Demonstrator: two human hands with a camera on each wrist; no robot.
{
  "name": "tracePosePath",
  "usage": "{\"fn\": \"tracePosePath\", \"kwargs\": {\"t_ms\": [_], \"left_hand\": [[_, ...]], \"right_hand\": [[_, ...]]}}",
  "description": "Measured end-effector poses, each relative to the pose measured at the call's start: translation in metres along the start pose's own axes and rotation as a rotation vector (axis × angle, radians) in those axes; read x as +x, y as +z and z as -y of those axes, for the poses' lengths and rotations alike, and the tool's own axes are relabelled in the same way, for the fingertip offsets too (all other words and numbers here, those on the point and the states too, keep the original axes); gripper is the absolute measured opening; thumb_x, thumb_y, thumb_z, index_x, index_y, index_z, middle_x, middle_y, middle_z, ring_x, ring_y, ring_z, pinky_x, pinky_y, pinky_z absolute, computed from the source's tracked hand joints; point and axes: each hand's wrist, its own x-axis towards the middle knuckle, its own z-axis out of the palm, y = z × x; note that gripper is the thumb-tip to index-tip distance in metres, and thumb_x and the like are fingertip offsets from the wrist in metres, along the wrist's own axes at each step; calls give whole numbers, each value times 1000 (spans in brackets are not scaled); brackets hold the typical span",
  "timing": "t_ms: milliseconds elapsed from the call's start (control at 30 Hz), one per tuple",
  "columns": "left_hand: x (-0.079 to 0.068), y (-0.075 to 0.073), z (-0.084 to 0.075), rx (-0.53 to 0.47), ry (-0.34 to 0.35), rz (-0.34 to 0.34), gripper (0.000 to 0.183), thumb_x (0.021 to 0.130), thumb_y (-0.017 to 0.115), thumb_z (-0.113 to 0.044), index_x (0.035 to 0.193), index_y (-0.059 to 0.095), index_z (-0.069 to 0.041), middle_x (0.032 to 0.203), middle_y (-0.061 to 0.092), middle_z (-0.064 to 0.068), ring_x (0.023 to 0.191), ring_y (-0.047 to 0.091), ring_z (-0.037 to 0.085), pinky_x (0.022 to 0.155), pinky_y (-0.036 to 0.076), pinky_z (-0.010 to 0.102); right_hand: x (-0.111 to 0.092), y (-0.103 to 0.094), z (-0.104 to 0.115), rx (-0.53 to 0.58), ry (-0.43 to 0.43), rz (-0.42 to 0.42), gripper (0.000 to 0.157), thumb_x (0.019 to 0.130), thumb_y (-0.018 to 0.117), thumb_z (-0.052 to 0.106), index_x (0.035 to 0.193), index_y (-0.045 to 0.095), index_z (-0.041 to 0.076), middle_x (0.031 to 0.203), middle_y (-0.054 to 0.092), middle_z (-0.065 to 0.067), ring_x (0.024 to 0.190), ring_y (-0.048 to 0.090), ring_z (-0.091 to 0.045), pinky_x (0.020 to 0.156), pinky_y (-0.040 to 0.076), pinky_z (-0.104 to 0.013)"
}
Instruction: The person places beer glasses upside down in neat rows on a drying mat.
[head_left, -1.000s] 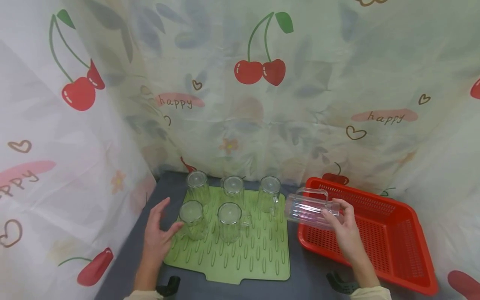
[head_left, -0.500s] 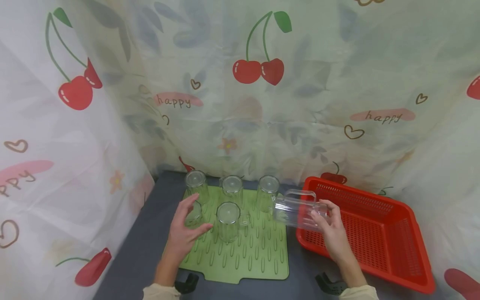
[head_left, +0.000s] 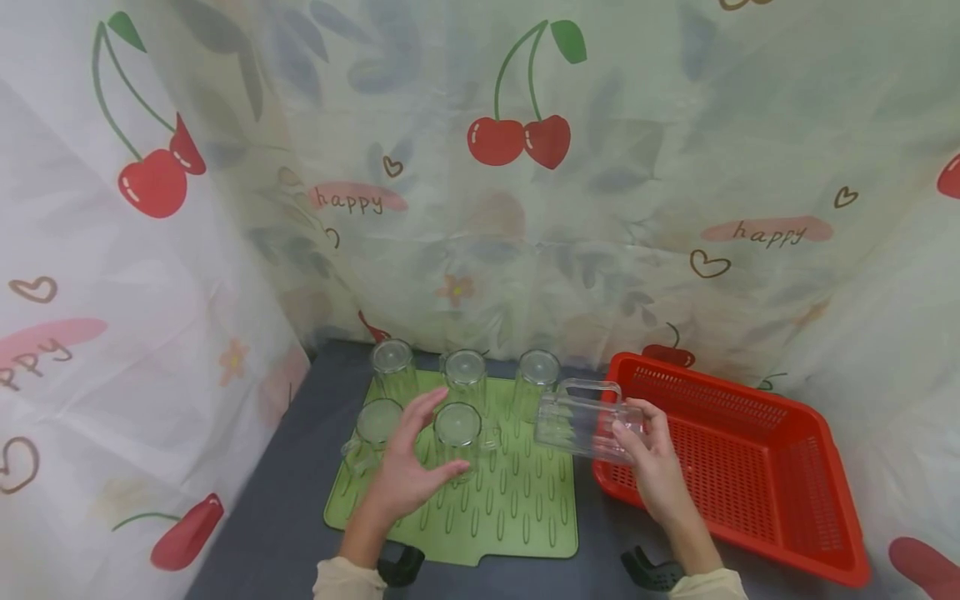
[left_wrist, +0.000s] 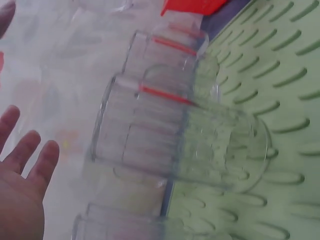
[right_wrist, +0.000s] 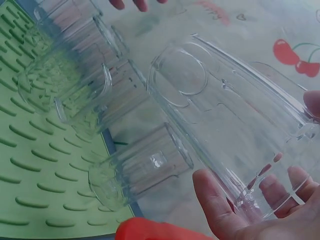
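Observation:
My right hand [head_left: 652, 471] grips a clear glass mug [head_left: 573, 421] by one end, thumb on the near side. The mug lies sideways in the air over the gap between the green mat [head_left: 517, 517] and the red basket, its handle uppermost. Several similar glass mugs stand upside down on the mat; one is the front middle mug [head_left: 457, 429]. My left hand [head_left: 405, 475] hovers by that mug, thumb and fingers spread apart, holding nothing. It partly hides the front left mug [head_left: 377, 421]. In the right wrist view, fingers wrap the held mug [right_wrist: 225, 115].
A red plastic basket [head_left: 817, 450] with perforated sides stands right of the mat. The back left mug [head_left: 393, 362], back middle mug [head_left: 465, 371] and back right mug [head_left: 536, 379] line the mat's far edge. A cherry-printed curtain [head_left: 517, 242] encloses the dark table [head_left: 277, 500].
My left hand has moved right, past the front left mug toward the front middle one. My right hand has carried the held mug leftward, from over the basket's edge toward the mat.

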Motion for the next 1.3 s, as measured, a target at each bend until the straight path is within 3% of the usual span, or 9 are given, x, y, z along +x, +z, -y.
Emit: {"fn": "tracePosePath", "kwargs": {"t_ms": [233, 400, 633, 833, 967, 1133, 1300], "left_hand": [[11, 18, -11, -19, 29, 64, 91, 84, 85, -24, 159, 34, -22, 161, 38, 6, 147, 40, 21, 122, 38, 38], [18, 33, -16, -35, 41, 97, 92, 84, 85, -24, 159, 33, -22, 163, 36, 4, 147, 40, 25, 120, 40, 47], [25, 50, -19, -61, 8, 129, 93, 85, 84, -30, 160, 30, -27, 163, 33, 0, 147, 40, 25, 116, 44, 52], [32, 63, -24, -143, -21, 121, 94, 82, 86, -25, 159, 31, -29, 163, 34, 3, 148, 39, 26, 115, 44, 56], [35, 71, -27, -178, -23, 131, 94, 83, 86, -32, 159, 31, -30, 163, 33, 4, 148, 39, 26, 115, 45, 55], [34, 75, -29, -186, -55, 122, 91, 84, 83, -44, 158, 35, -27, 162, 34, -3, 147, 40, 26, 112, 45, 57], [33, 80, -29, -211, -83, 112, 91, 82, 86, -39, 157, 36, -26, 158, 39, -4, 141, 45, 26, 112, 42, 61]], "right_hand": [[-1, 4, -2, 33, -11, 22, 39, 107, 50, 12, 141, 30, 9, 125, 51, -3, 106, 68, -9, 86, 61, -25], [-2, 11, -2, 25, 7, 28, 41, 107, 51, 15, 142, 30, 10, 128, 49, -7, 106, 66, -9, 87, 61, -25], [-4, 21, -4, 70, 20, 45, 39, 107, 50, 13, 141, 31, 9, 125, 46, -6, 101, 62, -3, 83, 59, -23], [-7, 23, -9, 153, -40, 107, 31, 110, 43, 15, 139, 32, 15, 124, 50, 0, 104, 64, -6, 86, 58, -23], [-8, 26, -12, 216, -75, 151, 27, 112, 38, 17, 137, 33, 19, 124, 57, 5, 109, 67, -7, 90, 58, -24], [-7, 33, -14, 243, -38, 167, 23, 113, 36, 23, 135, 32, 24, 124, 58, 11, 112, 64, -5, 90, 57, -23], [-5, 40, -15, 264, -16, 172, 24, 112, 37, 25, 136, 31, 22, 128, 53, 9, 114, 63, -7, 92, 57, -24]]}}
